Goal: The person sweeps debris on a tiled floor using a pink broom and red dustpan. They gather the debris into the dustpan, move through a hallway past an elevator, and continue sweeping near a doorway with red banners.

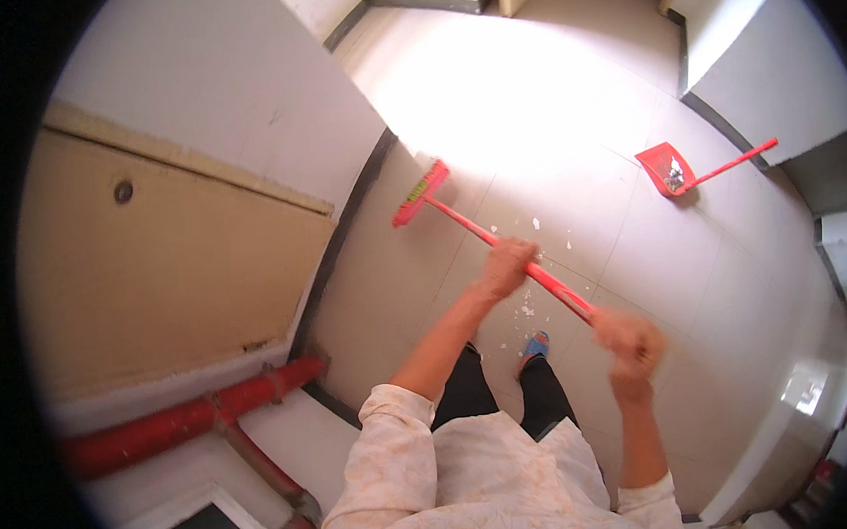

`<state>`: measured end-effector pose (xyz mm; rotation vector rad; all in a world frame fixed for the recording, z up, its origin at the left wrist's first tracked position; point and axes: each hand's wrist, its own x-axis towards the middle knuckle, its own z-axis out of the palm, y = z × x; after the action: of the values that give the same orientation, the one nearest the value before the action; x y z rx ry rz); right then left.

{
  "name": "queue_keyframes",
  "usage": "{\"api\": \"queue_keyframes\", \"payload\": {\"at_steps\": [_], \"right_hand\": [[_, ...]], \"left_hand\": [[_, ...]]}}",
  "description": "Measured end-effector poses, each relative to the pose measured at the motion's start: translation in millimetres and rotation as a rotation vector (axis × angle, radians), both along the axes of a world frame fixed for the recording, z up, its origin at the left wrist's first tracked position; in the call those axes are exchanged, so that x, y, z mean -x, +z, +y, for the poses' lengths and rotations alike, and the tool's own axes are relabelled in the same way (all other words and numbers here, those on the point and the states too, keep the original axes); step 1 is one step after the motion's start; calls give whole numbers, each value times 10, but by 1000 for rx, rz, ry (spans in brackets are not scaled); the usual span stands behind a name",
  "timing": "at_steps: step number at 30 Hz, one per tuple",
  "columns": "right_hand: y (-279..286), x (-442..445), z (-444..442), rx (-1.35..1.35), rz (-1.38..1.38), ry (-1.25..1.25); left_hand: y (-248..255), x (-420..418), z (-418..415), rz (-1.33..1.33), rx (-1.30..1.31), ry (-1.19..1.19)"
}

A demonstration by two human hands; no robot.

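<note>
A broom with a red handle and a pink and yellow-green bristle head slants across the view. My left hand is closed round the middle of the handle. Near its upper end, my right hand grips it, somewhat blurred. The broom head is beside the left wall, and whether it touches the floor I cannot tell. White flakes lie scattered on the tiled floor around my feet and below the handle. A red dustpan with light debris in it rests on the floor at the right, its long handle pointing right.
Dark skirting edges the wall on the left, by a beige panel door. Red pipes run along the lower left. A wall corner juts in at the upper right. My foot in a blue slipper is on the floor.
</note>
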<state>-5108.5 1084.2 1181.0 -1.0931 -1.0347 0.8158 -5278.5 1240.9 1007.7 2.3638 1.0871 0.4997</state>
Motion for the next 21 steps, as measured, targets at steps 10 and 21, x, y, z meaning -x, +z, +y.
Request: {"api": "queue_keyframes", "payload": {"at_steps": [10, 21], "right_hand": [[-1051, 512, 336, 111, -133, -104], [509, 83, -605, 60, -1, -257]], "left_hand": [[-553, 202, 128, -100, -20, 52], [-67, -462, -462, -28, 279, -546]]}}
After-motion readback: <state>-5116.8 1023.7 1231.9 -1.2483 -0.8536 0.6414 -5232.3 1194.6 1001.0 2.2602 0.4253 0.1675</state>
